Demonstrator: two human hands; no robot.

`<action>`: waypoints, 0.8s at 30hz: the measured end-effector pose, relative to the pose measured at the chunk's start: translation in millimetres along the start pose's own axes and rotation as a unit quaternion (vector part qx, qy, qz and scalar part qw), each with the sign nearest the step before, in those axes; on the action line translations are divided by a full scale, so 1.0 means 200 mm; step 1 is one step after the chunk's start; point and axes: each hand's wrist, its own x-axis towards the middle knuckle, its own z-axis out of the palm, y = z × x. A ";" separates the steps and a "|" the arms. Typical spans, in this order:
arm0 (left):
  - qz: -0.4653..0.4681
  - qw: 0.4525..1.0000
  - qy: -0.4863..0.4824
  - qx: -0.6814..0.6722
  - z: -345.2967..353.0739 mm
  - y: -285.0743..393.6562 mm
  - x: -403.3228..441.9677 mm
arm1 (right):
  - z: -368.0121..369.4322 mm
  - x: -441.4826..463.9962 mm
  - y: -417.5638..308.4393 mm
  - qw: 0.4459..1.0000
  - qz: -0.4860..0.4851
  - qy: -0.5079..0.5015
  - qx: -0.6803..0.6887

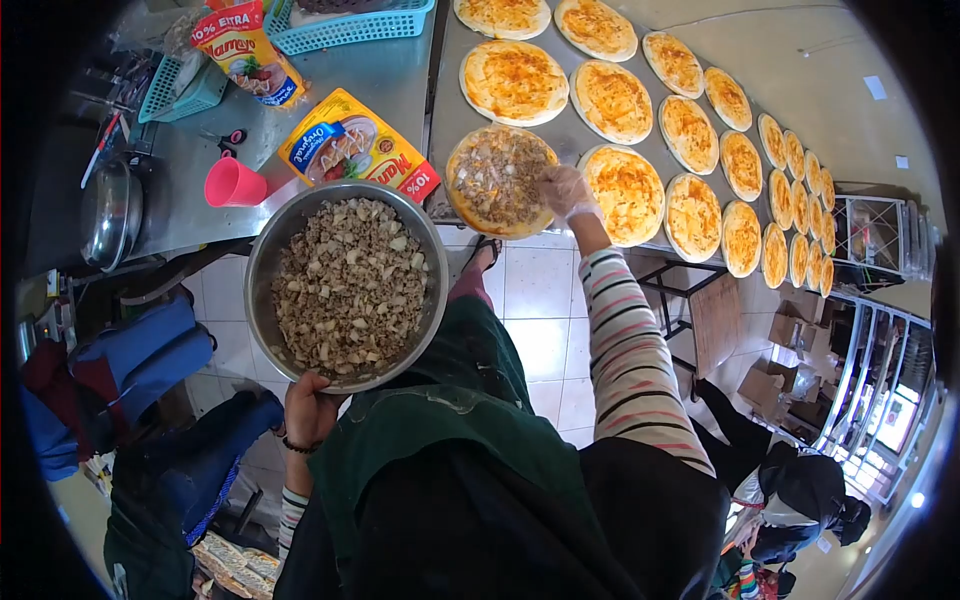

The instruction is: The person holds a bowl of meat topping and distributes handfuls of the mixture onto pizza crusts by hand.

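My left hand (308, 413), bare and with a dark bracelet at the wrist, grips the near rim of a large steel bowl (436, 300). Crumbly browned meat mixed with pale chunks (345, 285) fills much of the bowl. My right hand (570, 193), in a clear plastic glove, is over the right edge of a round pizza base (525, 228). Its fingers look bunched together; what they hold, if anything, is hidden. Meat topping (495, 180) covers most of that base. Nearby bases, such as one pizza base (622, 195) beside my hand, carry only an orange-red sauce.
Rows of sauced bases cover the metal table (445, 110). Left of them lie a yellow mayonnaise box (355, 145), a mayonnaise pouch (250, 55), a pink cup (235, 183), scissors (232, 140) and teal baskets (350, 30). Other people (800, 490) are at lower right and lower left.
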 end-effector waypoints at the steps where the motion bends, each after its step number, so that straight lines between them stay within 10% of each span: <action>1: -0.001 1.000 0.001 0.004 0.01 0.01 0.00 | -0.02 0.02 0.02 0.999 0.015 0.000 0.049; 10: -0.011 1.000 -0.004 -0.004 -0.01 0.01 0.00 | 0.04 0.05 0.23 0.958 0.165 0.033 0.231; 11: -0.012 1.000 -0.004 -0.005 0.01 0.01 0.00 | 0.05 0.03 0.22 0.992 0.041 0.083 0.089; 22: -0.009 1.000 0.002 0.011 0.05 0.03 0.03 | 0.04 -0.08 0.02 0.973 0.094 0.037 0.207; 24: -0.006 1.000 -0.006 0.017 0.07 0.03 0.04 | 0.01 -0.10 -0.08 0.991 -0.091 0.055 0.078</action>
